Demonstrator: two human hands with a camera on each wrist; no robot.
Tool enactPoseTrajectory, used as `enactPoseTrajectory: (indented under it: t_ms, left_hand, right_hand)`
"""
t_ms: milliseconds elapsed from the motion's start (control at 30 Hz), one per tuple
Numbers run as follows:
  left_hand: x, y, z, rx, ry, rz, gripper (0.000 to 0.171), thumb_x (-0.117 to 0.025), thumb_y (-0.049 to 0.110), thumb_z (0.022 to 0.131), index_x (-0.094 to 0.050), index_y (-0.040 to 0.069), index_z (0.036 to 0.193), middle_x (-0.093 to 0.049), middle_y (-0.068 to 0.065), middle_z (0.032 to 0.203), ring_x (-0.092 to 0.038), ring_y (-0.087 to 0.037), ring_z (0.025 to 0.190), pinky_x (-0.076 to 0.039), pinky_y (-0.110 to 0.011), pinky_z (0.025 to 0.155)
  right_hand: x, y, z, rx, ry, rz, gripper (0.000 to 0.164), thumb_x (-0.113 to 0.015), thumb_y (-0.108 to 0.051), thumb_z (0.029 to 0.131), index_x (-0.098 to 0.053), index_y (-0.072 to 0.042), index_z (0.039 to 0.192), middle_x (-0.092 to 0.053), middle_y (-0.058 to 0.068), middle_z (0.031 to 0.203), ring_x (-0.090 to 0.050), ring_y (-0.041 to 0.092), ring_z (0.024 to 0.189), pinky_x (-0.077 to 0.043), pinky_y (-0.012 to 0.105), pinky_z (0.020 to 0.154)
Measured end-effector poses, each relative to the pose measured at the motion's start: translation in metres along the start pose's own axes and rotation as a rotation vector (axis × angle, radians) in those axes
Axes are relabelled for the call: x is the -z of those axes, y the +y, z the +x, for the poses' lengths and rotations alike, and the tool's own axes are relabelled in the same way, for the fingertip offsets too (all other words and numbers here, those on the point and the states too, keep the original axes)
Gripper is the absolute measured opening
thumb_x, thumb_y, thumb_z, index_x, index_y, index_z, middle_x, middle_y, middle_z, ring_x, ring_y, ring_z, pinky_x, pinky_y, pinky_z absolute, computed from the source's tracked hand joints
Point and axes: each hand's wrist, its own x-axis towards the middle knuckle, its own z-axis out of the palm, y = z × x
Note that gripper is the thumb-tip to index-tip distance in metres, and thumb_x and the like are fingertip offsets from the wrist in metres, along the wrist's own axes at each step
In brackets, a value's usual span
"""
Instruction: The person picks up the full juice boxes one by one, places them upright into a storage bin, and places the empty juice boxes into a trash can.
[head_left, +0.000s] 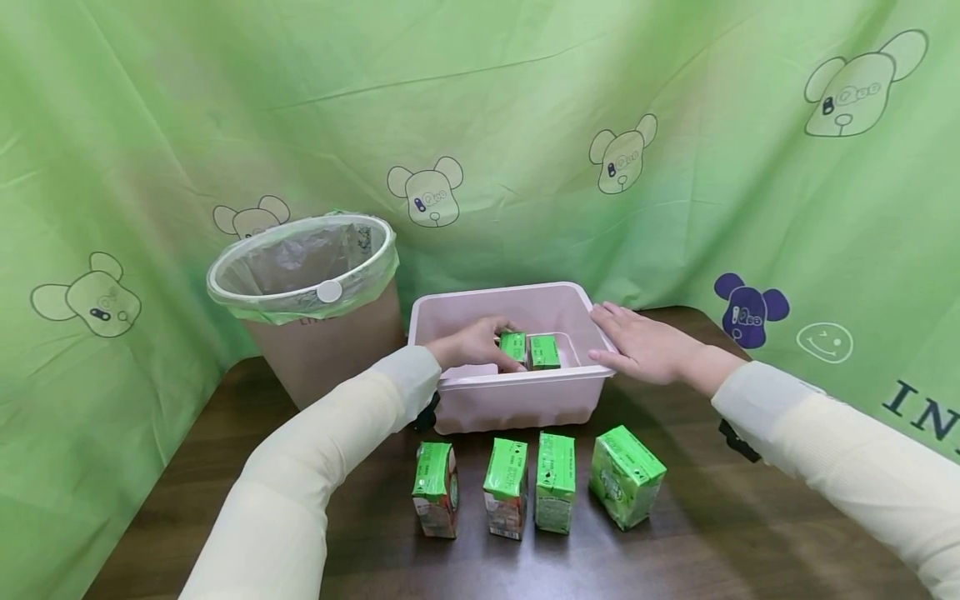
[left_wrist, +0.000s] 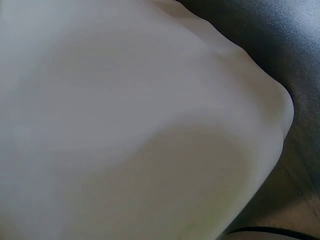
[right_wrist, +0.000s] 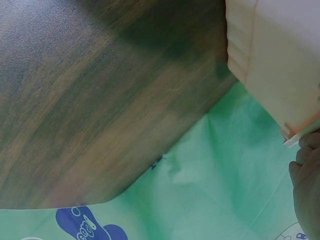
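Observation:
A pale pink plastic basin (head_left: 525, 400) stands on the table. Inside it are two small drink cartons with green tops, side by side. My left hand (head_left: 478, 343) reaches over the basin's near left side and holds the left drink carton (head_left: 513, 343) between thumb and fingers. The right drink carton (head_left: 544, 352) sits close beside it. On the basin's right rim rests my right hand (head_left: 647, 343), its fingers extended. That right hand (right_wrist: 307, 180) also shows at the rim in the right wrist view. The basin's wall (left_wrist: 125, 100) fills most of the left wrist view, hiding the left hand.
In front of the basin stand several more cartons: a red-sided carton (head_left: 435, 490), another red-sided carton (head_left: 506, 488), a green carton (head_left: 555, 483) and a wider green carton (head_left: 627, 478). A lined trash bin (head_left: 330, 358) stands left. Green cloth (head_left: 510, 100) hangs behind the wooden table (head_left: 720, 517).

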Motion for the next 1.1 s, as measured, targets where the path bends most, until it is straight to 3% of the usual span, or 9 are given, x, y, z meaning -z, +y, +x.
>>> enactPoseTrajectory:
  t_ms: [467, 833, 1100]
  left_hand:
    - [0.000, 0.001, 0.001, 0.011, -0.039, -0.025, 0.059, -0.082, 0.004, 0.077, -0.057, 0.004, 0.130, -0.058, -0.013, 0.116, -0.056, -0.015, 0.087, -0.048, -0.021, 0.074]
    - [0.004, 0.001, -0.003, 0.049, -0.021, 0.002, 0.062, -0.084, 0.008, 0.076, -0.057, 0.007, 0.132, -0.052, -0.016, 0.133, -0.052, -0.021, 0.111, -0.048, -0.027, 0.087]
    - [0.011, 0.004, -0.004, 0.039, -0.042, -0.055, 0.064, -0.082, 0.007, 0.079, -0.053, 0.007, 0.136, -0.053, -0.013, 0.136, -0.049, -0.029, 0.126, -0.046, -0.032, 0.097]
  right_hand:
    - [0.001, 0.000, -0.001, -0.001, 0.002, -0.003, 0.073, -0.043, -0.042, 0.103, -0.022, 0.012, 0.148, -0.022, 0.031, 0.153, -0.016, 0.046, 0.141, -0.018, 0.055, 0.114]
    - [0.000, -0.001, 0.001, 0.004, -0.001, -0.008, 0.073, -0.042, -0.043, 0.103, -0.023, 0.011, 0.148, -0.022, 0.031, 0.152, -0.017, 0.046, 0.141, -0.019, 0.055, 0.114]
    - [0.003, -0.001, 0.001, 0.011, -0.001, -0.026, 0.073, -0.043, -0.042, 0.103, -0.024, 0.012, 0.147, -0.024, 0.033, 0.151, -0.019, 0.048, 0.140, -0.020, 0.056, 0.113]
